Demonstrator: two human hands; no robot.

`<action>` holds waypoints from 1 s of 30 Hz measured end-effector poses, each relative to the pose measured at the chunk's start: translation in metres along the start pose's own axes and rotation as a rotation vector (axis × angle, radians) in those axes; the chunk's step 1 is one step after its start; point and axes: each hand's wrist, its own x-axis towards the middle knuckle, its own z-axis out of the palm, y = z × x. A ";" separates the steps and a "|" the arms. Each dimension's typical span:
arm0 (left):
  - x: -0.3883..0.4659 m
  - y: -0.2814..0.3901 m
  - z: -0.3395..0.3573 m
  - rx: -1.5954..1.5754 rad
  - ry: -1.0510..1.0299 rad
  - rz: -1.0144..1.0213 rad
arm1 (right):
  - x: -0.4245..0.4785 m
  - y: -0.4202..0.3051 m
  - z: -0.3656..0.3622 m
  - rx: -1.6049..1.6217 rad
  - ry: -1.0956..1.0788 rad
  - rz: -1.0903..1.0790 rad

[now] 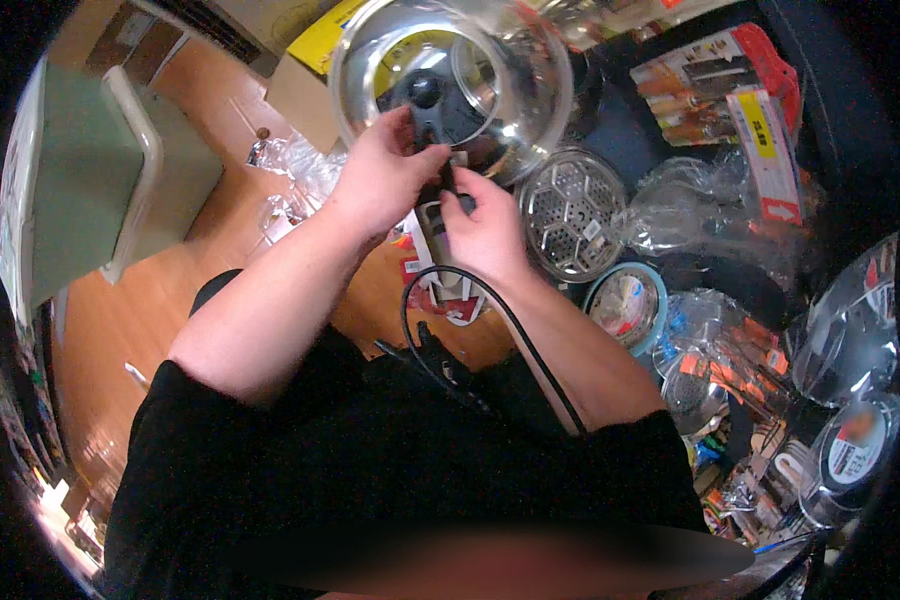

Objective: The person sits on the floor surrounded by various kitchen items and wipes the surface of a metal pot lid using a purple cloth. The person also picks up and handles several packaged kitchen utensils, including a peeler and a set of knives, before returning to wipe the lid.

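Note:
Both hands meet over a small dark object (447,174), too blurred to name, which they pinch between fingers and thumbs. My left hand (401,169) reaches up from the lower left, its fingers close to a black round knob (424,88) seen at the middle of a glass pot lid (529,97). Just to the right and a little lower, my right hand (484,221) has its thumb and forefinger at the lower end of the dark object. A black cable (521,330) loops below the right wrist.
A perforated metal steamer plate (572,214) lies right of the hands, with a blue-rimmed round container (656,300) below it. Packaged utensils (690,90) and clear plastic wrapping (682,202) are farther right. Cardboard packaging (416,289) lies under the hands; a pale green panel (82,180) stands left.

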 end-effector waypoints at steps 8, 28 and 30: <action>0.009 -0.020 -0.013 -0.185 0.228 -0.127 | -0.014 -0.034 0.011 -0.167 -0.174 0.018; 0.000 0.019 -0.081 -0.641 0.517 -0.249 | 0.005 -0.059 -0.016 0.190 -0.046 -0.460; -0.002 0.034 -0.083 -0.688 0.532 -0.220 | 0.013 -0.056 -0.019 0.120 -0.024 -0.434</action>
